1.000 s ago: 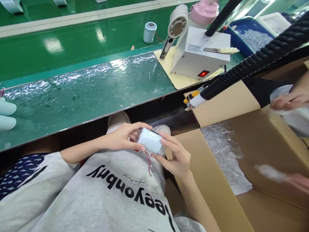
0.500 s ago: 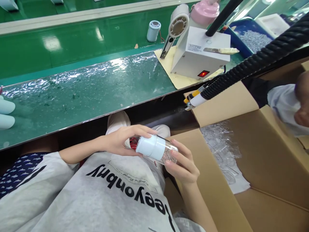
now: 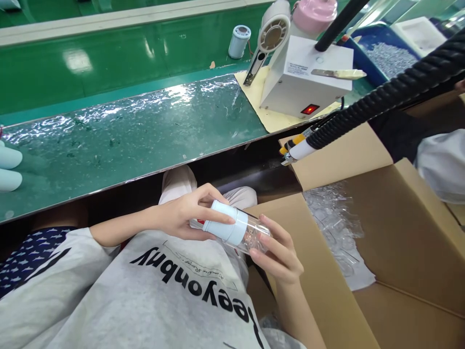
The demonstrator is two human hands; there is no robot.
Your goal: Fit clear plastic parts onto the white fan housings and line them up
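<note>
A light-blue cylinder (image 3: pixel 239 229) lies tilted above my lap, part of it inside a clear plastic cup (image 3: pixel 254 234). My left hand (image 3: pixel 189 213) is closed around the blue end, with the thumb and fingers on opposite sides. Something red shows in small part beside that palm; its kind is hidden. At the clear end, my right hand (image 3: pixel 281 252) grips the cup with curled fingers. Both hands are near each other, in front of my shirt and below the bench edge.
The green bench (image 3: pixel 145 135) runs ahead, bearing a handheld fan (image 3: pixel 271 36), a white machine (image 3: pixel 308 80) and another blue cylinder (image 3: pixel 239 42). A black corrugated hose (image 3: pixel 381 92) crosses at right. Beside me, an open cardboard box (image 3: pixel 399 232) holds clear plastic pieces (image 3: pixel 336 223).
My left fingers have shifted further over the blue cylinder, with one now lying along its side. The cup and my right hand have moved slightly right. The person at right has moved their hand away.
</note>
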